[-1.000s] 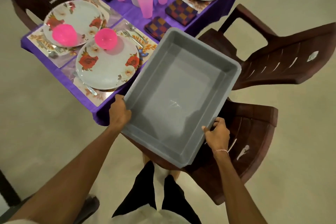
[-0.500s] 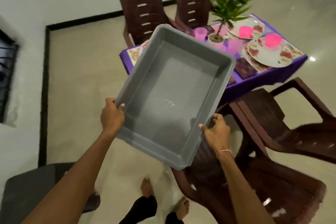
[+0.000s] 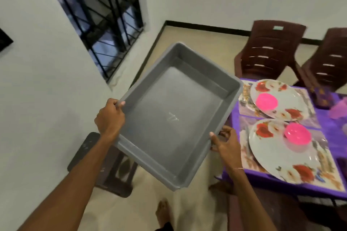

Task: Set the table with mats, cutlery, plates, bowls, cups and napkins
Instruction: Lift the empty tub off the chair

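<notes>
The table [image 3: 281, 184], under its purple cloth, lies off to the right of my right hand [image 3: 228, 144], and on it I see two flowered plates, one [image 3: 277, 157] just beyond that hand's knuckles and the other [image 3: 293, 103] farther out. Each plate carries a pink bowl: one bowl [image 3: 297, 134] on the near plate, one bowl [image 3: 266, 101] on the far plate. Printed mats [image 3: 247, 161] show under the plates. I am holding a grey tray [image 3: 174, 118] in the air, clear of the table. My left hand [image 3: 109, 118] is clamped on its left rim, thumb over the edge, and my right hand grips the right rim with the fingers curled under it. The tray holds nothing and tilts away from me. Past the right hand, behind the table, stand two brown chairs [image 3: 270, 50]. Below my left forearm sits a dark stool [image 3: 105, 167], and beyond the left hand is a barred window [image 3: 101, 15].
</notes>
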`<act>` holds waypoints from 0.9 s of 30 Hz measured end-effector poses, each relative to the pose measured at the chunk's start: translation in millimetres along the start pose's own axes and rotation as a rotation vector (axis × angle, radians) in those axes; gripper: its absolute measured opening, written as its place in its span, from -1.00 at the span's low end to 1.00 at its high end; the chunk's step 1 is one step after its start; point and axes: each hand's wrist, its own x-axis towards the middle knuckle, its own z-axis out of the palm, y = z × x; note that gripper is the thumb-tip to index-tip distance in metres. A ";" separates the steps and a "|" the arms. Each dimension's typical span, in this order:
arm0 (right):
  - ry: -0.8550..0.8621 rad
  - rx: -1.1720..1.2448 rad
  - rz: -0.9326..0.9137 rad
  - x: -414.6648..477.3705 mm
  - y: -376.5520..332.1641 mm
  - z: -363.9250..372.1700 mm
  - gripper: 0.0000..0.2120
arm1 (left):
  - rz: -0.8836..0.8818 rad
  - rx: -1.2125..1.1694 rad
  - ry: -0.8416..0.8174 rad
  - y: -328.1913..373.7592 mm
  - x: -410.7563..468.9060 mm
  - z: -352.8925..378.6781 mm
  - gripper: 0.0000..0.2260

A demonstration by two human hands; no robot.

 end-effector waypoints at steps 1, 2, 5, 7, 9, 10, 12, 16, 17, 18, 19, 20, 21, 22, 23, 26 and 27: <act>0.017 -0.001 -0.039 18.6 -6.9 13.6 -0.54 | -0.033 0.020 0.012 -12.2 11.0 -6.5 -0.68; 0.052 -0.034 -0.087 35.6 -15.4 23.1 -0.49 | -0.059 0.036 0.015 -23.3 19.5 -11.6 -0.72; 0.153 -0.253 -0.274 87.5 -53.9 47.5 -0.31 | -0.117 0.068 0.021 -57.2 38.2 -27.9 -0.80; 0.096 -0.414 -0.480 126.0 -84.5 66.1 -0.28 | -0.140 0.095 0.035 -77.2 47.3 -36.8 -0.83; -0.097 -0.630 -0.640 167.5 -108.8 90.1 -0.26 | -0.156 0.123 0.051 -93.9 53.9 -44.2 -0.83; -0.227 -0.729 -0.648 186.0 -114.4 102.4 -0.24 | -0.159 0.126 0.058 -99.8 55.9 -48.2 -0.83; -0.484 -0.844 -0.559 218.8 -125.8 134.0 -0.25 | -0.194 0.123 0.053 -107.5 61.5 -56.3 -0.80; -0.775 -0.832 -0.634 257.3 -128.1 204.4 -0.55 | -0.290 0.139 0.088 -115.9 64.5 -78.8 -0.79; -0.812 -0.801 -0.642 262.8 -129.1 221.1 -0.68 | -0.302 0.157 0.096 -115.1 69.0 -84.9 -0.80; -0.857 -0.781 -0.648 268.7 -128.7 238.9 -0.76 | -0.313 0.177 0.113 -115.0 71.4 -91.4 -0.80; -0.895 -0.761 -0.650 272.0 -127.3 254.8 -0.77 | -0.304 0.202 0.142 -117.9 71.4 -99.0 -0.81; -0.926 -0.743 -0.642 273.4 -127.5 268.0 -0.74 | -0.268 0.254 0.177 -122.3 70.4 -104.8 -0.82; -0.969 -0.726 -0.634 275.7 -129.6 284.3 -0.71 | -0.266 0.312 0.212 -127.7 66.2 -108.0 -0.78; -1.003 -0.708 -0.632 278.0 -129.9 297.2 -0.70 | -0.315 0.333 0.238 -131.4 60.2 -108.3 -0.66; -1.034 -0.684 -0.631 279.1 -130.2 312.5 -0.70 | -0.414 0.297 0.280 -135.8 49.6 -106.2 -0.51; -1.080 -0.655 -0.613 279.2 -124.6 353.8 -0.69 | -0.702 0.030 0.465 -138.5 6.6 -85.2 -0.28; -1.097 -0.666 -0.605 277.6 -122.0 365.6 -0.67 | -0.785 -0.047 0.519 -136.6 -6.2 -75.0 -0.30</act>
